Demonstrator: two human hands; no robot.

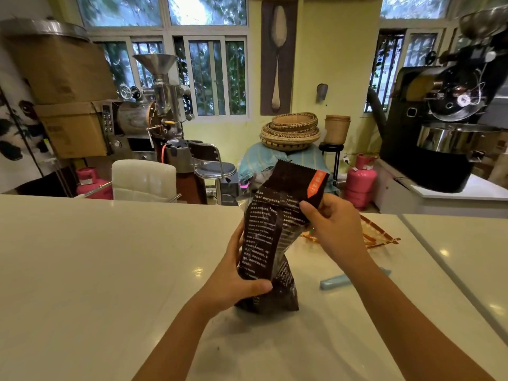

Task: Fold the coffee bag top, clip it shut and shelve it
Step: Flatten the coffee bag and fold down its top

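Two bare forearms from lower frame, no sleeves visible; left hand [233,281] and right hand [334,226] bare, no gloves

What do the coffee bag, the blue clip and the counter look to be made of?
Coffee bag: likely foil-lined plastic film, dark and semi-gloss; it creases sharply and glints. Blue clip: probably plastic, smooth and pale blue, though blurred. Counter: polished stone or solid surface, cream and glossy, mirroring light spots.
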